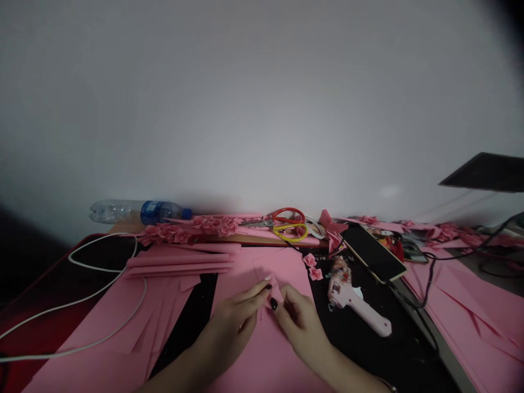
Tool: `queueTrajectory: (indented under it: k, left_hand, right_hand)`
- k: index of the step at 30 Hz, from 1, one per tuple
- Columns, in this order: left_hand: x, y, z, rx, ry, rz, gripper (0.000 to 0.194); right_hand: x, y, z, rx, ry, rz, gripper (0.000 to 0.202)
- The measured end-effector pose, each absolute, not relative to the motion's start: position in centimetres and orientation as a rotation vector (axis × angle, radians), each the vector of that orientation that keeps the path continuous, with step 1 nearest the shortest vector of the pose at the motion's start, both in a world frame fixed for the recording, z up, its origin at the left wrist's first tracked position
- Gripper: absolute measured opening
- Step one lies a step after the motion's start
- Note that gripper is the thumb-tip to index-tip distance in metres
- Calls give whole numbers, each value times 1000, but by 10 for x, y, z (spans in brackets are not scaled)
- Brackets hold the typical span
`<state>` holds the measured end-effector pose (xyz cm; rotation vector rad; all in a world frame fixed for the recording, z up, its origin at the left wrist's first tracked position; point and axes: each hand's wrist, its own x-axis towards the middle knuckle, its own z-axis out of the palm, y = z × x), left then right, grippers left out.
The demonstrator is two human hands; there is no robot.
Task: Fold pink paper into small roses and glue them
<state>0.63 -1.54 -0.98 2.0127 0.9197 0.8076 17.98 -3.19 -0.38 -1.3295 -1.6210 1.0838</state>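
Both hands meet over a pink paper sheet at the front middle of the table. A small folded piece of pink paper is pinched between them. My left hand grips it from the left, with a dark-nailed fingertip at its edge. From the right, my right hand holds the same piece, its dark thumbnail lying over the paper. The exact folds are partly hidden by the fingers. Just beyond the right hand lie two small pink paper flowers.
A pink glue gun and a phone lie at the right among black cables. Behind are scissors, paper roses and a plastic bottle. Rolled paper and a white cable are left; pink sheets lie far right.
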Motion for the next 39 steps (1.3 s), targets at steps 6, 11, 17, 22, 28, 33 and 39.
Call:
queueTrajectory:
  k: [6,11,17,22,28,33,39]
  left_hand:
    - [7,-15,-4,1649,996,980,57]
    - [10,-8,-4,1244,915,888,49]
    - [14,-8,-8,992,942,725,42]
    - [15,-8,-10,944,985,689,43]
    - [14,-6,-12,920,982,676,43]
    - [14,-5,-11,903,988,676,44]
    - [14,-5,-9,894,999,675,47]
  right_hand:
    - [183,-27,-4,-1299,-1458,1235,26]
    - [182,-27,-6,-1245,-1549,1292,28]
    - [183,-28,-7,-1300,-1663,1019,7]
    - [185,-29,-5,-1224,-1787,823,33]
    - [184,-30,-7,-1145,-1953,693,52]
    - [186,-28,-7,-1114,-1986,603,52]
    - [186,-25,-5,-1088,-1735,860,44]
